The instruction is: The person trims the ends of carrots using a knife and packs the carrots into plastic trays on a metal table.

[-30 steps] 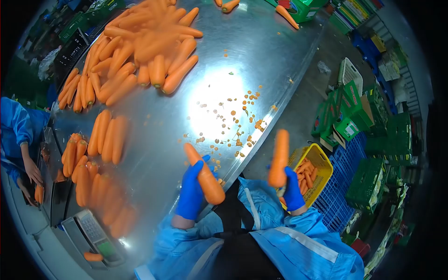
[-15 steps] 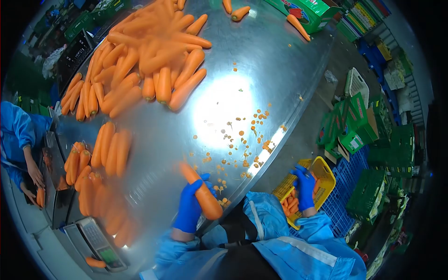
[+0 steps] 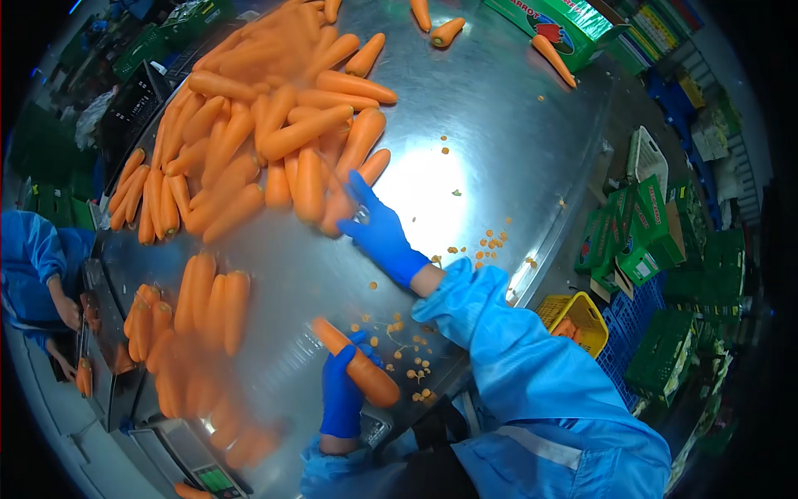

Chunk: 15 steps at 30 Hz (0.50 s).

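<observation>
A large carrot (image 3: 366, 376) is gripped in my left hand (image 3: 342, 395), blue-gloved, low over the metal table (image 3: 291, 287). My right hand (image 3: 378, 233), also blue-gloved, reaches to the lower right edge of the big carrot pile (image 3: 233, 125). Its fingers are around the end of a carrot (image 3: 337, 209) there, and something small and shiny shows at the fingers. Smaller groups of carrots (image 3: 199, 291) lie at the left of the table. Cut carrot ends (image 3: 490, 241) are scattered to the right of both hands.
A scale (image 3: 199, 457) stands at the lower left. Another person's hands (image 3: 65, 312) are beyond the table's left edge, near a carrot. A yellow crate (image 3: 594, 324) with carrots is on the floor at right, near green boxes (image 3: 648, 237). A green carton (image 3: 573, 29) sits at the table's far end.
My right hand let go of its carrot over the yellow crate, then moved left and up to the pile. My left hand still holds its carrot. The view has shifted.
</observation>
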Tool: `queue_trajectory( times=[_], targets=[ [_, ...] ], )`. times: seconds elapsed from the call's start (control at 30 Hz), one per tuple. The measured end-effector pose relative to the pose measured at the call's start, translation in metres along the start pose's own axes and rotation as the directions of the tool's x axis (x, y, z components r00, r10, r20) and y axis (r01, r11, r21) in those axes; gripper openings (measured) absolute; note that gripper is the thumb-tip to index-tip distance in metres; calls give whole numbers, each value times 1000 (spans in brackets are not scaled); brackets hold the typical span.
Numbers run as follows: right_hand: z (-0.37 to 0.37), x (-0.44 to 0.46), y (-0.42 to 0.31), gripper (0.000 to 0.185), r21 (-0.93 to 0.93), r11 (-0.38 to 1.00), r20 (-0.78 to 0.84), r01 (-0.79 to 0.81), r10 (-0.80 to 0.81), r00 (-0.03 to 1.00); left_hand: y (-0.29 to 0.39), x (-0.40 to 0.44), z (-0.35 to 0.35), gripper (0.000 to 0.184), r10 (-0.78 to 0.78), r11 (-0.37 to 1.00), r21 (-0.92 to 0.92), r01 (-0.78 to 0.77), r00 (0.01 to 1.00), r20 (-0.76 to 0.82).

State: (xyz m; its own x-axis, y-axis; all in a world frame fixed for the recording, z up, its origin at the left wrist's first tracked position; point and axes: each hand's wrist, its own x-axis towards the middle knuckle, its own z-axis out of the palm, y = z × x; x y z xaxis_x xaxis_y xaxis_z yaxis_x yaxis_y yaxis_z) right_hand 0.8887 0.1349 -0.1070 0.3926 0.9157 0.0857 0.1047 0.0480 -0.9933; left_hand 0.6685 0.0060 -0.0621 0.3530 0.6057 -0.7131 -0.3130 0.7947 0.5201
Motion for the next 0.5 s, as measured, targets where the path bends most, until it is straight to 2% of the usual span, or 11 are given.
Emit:
queue_trajectory(
  times=[0.07,0.17,0.27,0.3,0.33,0.4,0.47,0.5],
  targets=[
    [14,17,20,80,-95,988,-1,124,-125,992,6,5,-5,55,5,1000,-5,-5,1000,-23],
    [3,8,1,76,-255,967,102,3,24,995,6,9,-15,55,7,1000,-11,-8,998,-58],
    [-18,-27,-7,73,-430,900,36,-67,92,995,7,10,-26,54,3,1000,-31,-5,999,-41],
    [-25,-39,19,70,-221,975,-98,5,-28,995,7,9,-28,53,-1,999,-40,0,1000,-28],
    [-36,-45,13,77,-194,969,-188,-153,116,975,7,8,-26,53,9,999,-40,-10,999,-34],
    [-44,-50,5,89,-242,920,-304,-309,230,924,10,4,-22,54,25,999,-18,-26,999,-46],
    [-48,-45,1,99,-417,856,-349,-306,160,923,7,6,-22,54,17,1000,-20,-18,999,-38],
    [-48,-42,-8,103,-457,808,-329,-371,234,915,6,6,-21,54,13,1000,-17,-14,999,-33]
  ],
)
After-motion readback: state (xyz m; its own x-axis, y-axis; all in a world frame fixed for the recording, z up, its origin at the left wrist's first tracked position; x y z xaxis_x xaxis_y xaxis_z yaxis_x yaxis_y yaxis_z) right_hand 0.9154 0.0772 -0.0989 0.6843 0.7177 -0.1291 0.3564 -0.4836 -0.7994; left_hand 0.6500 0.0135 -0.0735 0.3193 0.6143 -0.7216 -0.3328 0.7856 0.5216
